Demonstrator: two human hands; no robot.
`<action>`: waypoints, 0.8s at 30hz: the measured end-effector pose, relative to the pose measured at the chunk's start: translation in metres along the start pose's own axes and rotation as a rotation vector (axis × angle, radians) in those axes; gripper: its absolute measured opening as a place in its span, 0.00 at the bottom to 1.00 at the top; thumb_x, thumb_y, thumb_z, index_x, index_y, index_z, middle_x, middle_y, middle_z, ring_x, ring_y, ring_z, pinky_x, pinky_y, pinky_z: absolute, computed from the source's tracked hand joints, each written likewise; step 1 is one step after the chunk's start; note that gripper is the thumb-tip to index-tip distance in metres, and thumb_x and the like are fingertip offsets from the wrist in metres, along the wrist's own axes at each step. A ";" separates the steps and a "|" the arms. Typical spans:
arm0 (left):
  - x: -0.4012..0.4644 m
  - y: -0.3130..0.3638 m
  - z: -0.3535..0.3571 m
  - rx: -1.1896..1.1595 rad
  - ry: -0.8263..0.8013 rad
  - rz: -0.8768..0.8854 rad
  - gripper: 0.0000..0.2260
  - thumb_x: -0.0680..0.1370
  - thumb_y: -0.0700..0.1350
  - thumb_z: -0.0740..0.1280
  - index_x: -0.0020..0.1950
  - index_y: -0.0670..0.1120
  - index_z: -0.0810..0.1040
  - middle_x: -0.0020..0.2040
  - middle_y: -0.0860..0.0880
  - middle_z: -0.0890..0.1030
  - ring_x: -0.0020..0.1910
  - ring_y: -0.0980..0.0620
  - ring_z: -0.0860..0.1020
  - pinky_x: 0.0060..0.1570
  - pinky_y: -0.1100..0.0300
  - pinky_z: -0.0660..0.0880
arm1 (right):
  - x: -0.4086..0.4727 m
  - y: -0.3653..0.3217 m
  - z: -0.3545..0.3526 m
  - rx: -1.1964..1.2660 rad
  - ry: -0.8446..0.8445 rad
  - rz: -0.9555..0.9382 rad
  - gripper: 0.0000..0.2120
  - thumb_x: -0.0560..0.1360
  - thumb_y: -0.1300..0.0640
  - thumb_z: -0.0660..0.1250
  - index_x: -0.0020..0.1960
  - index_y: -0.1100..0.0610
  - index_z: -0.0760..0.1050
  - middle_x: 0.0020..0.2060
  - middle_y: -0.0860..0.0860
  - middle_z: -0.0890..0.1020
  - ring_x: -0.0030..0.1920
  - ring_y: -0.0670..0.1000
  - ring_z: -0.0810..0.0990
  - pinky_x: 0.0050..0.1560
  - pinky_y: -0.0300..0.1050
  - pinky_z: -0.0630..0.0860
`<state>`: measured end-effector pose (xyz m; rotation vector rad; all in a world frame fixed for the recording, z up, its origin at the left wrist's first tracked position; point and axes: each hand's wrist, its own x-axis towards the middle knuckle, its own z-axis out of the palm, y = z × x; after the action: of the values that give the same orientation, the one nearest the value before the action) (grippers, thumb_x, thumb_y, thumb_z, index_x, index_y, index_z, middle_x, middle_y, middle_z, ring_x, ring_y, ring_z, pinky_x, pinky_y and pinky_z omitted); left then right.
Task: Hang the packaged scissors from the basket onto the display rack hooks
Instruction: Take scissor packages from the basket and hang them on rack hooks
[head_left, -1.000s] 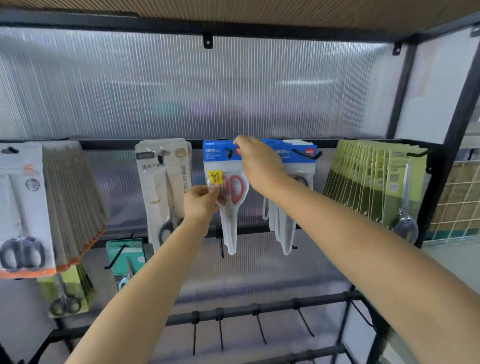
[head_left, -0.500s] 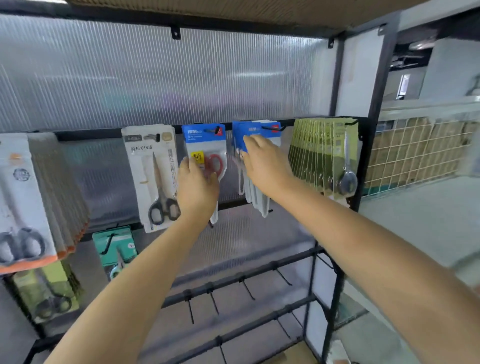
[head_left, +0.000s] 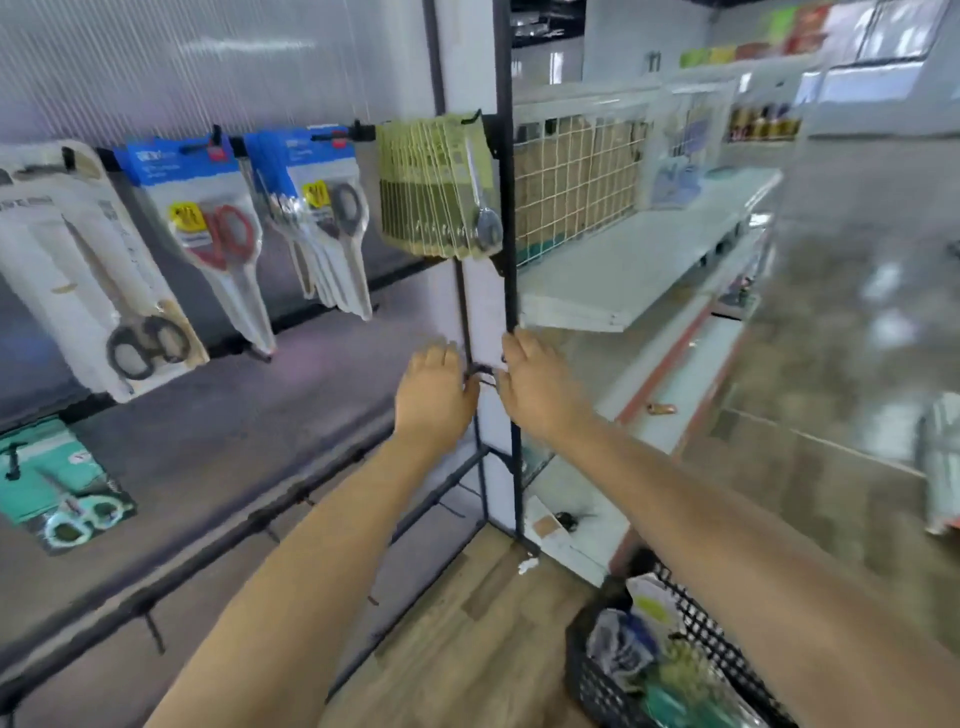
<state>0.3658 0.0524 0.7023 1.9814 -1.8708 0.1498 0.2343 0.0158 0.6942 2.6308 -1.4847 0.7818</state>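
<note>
Packaged scissors hang in five lots on the top rail — more lie in the basket at lower right.

Scissors with red handles (head_left: 221, 234) hang singly on a blue card in the upper left of the frame; right of them is a bunch of blue-carded packs (head_left: 327, 218), too blurred to count, then a thick stack of yellow-green packs (head_left: 434, 192) against the rack's black post (head_left: 506, 208). Far left hangs a white-carded pair with black handles (head_left: 98, 275), with one teal pack (head_left: 57, 483) below it. The black mesh basket (head_left: 696, 629) holds several packs. Both hands are in mid-frame, empty — left hand (head_left: 434, 400) and right hand (head_left: 540, 387) with fingers loosely extended, one on each side of the post's lower stretch; whether they touch it cannot be told.
</note>
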 end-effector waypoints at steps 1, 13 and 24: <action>-0.002 0.015 0.010 -0.019 -0.030 0.048 0.21 0.81 0.47 0.58 0.71 0.38 0.64 0.71 0.40 0.66 0.69 0.41 0.64 0.65 0.54 0.61 | -0.017 0.012 0.000 -0.017 -0.010 0.041 0.22 0.78 0.57 0.57 0.68 0.68 0.67 0.64 0.64 0.72 0.65 0.63 0.71 0.65 0.57 0.66; -0.053 0.177 0.155 0.017 -0.453 0.557 0.23 0.83 0.49 0.53 0.75 0.39 0.58 0.75 0.41 0.59 0.74 0.45 0.58 0.70 0.55 0.54 | -0.213 0.170 0.008 -0.202 -0.187 0.624 0.24 0.81 0.54 0.54 0.74 0.63 0.57 0.72 0.59 0.64 0.71 0.57 0.63 0.71 0.50 0.57; -0.097 0.208 0.312 0.130 -0.695 0.687 0.17 0.82 0.48 0.52 0.69 0.43 0.66 0.66 0.45 0.71 0.66 0.47 0.68 0.59 0.57 0.59 | -0.343 0.268 0.108 -0.189 -0.401 0.936 0.26 0.77 0.57 0.63 0.72 0.66 0.62 0.71 0.63 0.66 0.71 0.61 0.65 0.69 0.57 0.62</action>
<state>0.0916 0.0258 0.4299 1.4682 -3.0023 -0.2705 -0.0823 0.1152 0.3926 1.9275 -2.7731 0.0611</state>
